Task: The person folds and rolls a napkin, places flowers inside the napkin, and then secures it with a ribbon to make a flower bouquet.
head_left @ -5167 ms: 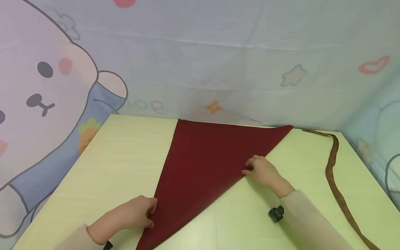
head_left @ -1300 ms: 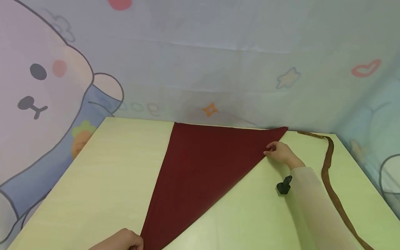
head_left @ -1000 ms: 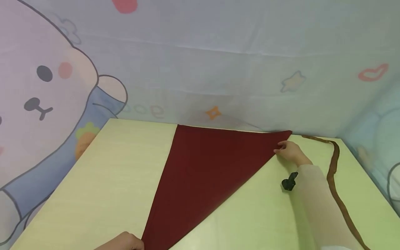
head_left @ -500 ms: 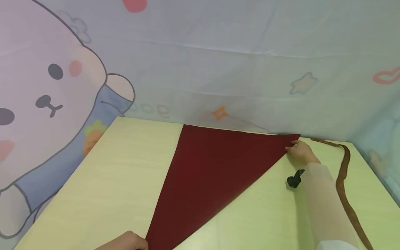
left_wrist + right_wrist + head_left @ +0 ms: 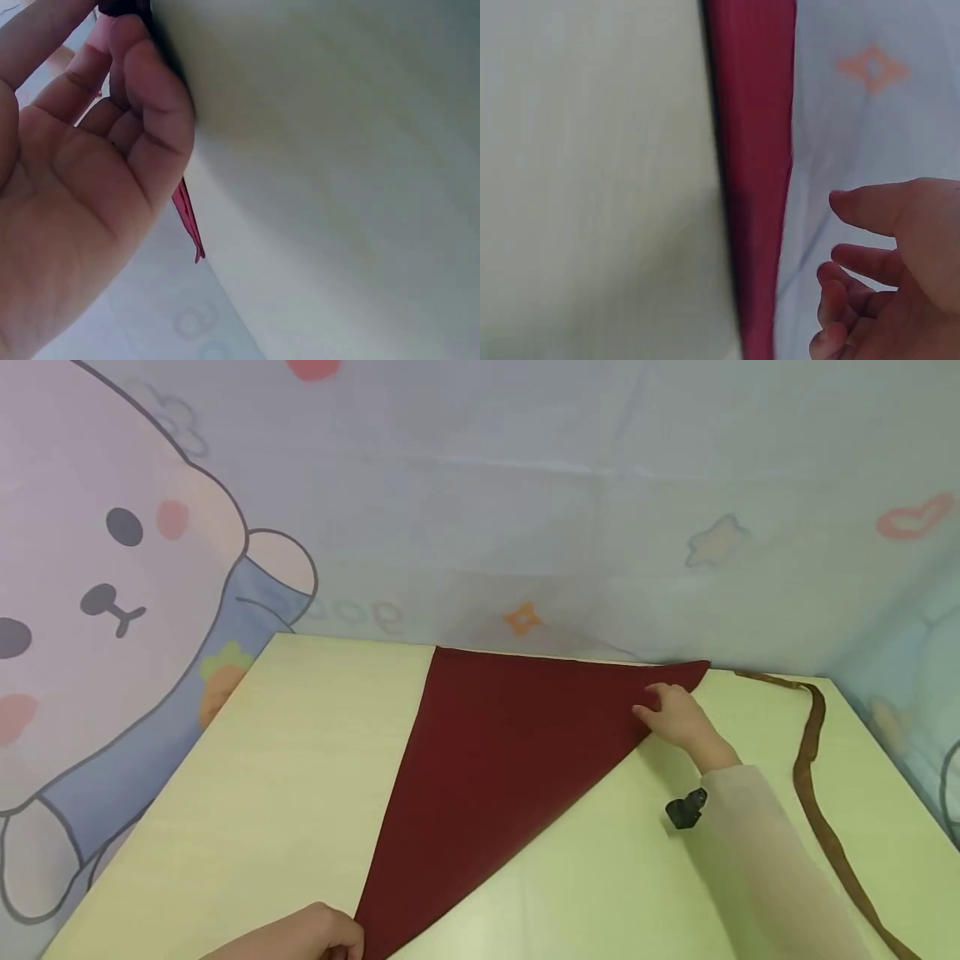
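Observation:
A dark red cloth [image 5: 487, 760], folded to a triangle, lies flat on the table. Its long slanted edge faces the lower right. At the bottom of the head view my left hand [image 5: 318, 935] pinches the cloth's left edge near the lower corner. The left wrist view shows this hand's fingers [image 5: 161, 97] curled, with a bit of dark cloth at their tips. Over the slanted edge near the far right corner hovers my right hand [image 5: 678, 718], its thumb and fingers apart. In the right wrist view nothing sits between that hand's fingers [image 5: 870, 262], and the cloth [image 5: 754, 112] is beside them.
A long brown strap [image 5: 813, 793] runs down the right side of the pale table [image 5: 247, 793]. Behind the table hangs a printed backdrop [image 5: 480, 510] with a cartoon bear. A black wrist camera [image 5: 686, 810] sticks out from the right sleeve.
My right hand slid along the slanted edge to the far right corner, then let go and drew back left, lifting off. My left hand went from mid-edge down to the near corner.

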Available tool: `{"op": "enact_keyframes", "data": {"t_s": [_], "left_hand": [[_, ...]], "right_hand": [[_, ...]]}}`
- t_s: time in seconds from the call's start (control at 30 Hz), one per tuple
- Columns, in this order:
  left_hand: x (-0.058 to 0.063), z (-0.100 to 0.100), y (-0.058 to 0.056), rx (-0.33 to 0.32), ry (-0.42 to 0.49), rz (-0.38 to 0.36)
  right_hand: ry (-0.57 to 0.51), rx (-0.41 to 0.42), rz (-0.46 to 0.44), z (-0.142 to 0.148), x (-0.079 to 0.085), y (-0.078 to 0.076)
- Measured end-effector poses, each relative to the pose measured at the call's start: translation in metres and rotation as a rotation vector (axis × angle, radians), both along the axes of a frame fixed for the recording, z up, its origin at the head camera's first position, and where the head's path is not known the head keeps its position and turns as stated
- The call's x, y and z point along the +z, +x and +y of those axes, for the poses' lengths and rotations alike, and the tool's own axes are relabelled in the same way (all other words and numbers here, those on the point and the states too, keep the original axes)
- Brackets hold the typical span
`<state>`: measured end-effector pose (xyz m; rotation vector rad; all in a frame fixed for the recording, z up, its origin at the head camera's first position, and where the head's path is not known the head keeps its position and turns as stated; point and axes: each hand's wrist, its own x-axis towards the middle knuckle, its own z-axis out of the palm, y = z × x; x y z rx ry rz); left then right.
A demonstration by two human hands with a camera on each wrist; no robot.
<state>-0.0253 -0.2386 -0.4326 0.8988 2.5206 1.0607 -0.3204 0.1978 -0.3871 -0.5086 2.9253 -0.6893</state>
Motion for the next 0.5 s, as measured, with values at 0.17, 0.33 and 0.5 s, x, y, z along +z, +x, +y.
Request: {"op": "enact_keyframes", "data": {"t_s": [0.17,0.33,0.5], "left_hand": [[0.007,-0.001,-0.004,-0.020,-0.058,-0.049],[0.011,-0.001,-0.001,-0.001,-0.062,-0.111],[0.014,-0.001,0.000,0.023,-0.066,-0.190]], "right_hand": [[-0.101,0.162,0.050,-0.056,0.001,0.037],[-0.234,0.346,-0.012,-0.106,-0.003,0.086],[-0.246,0.526,-0.107,-0.146,-0.013,0.129]]}}
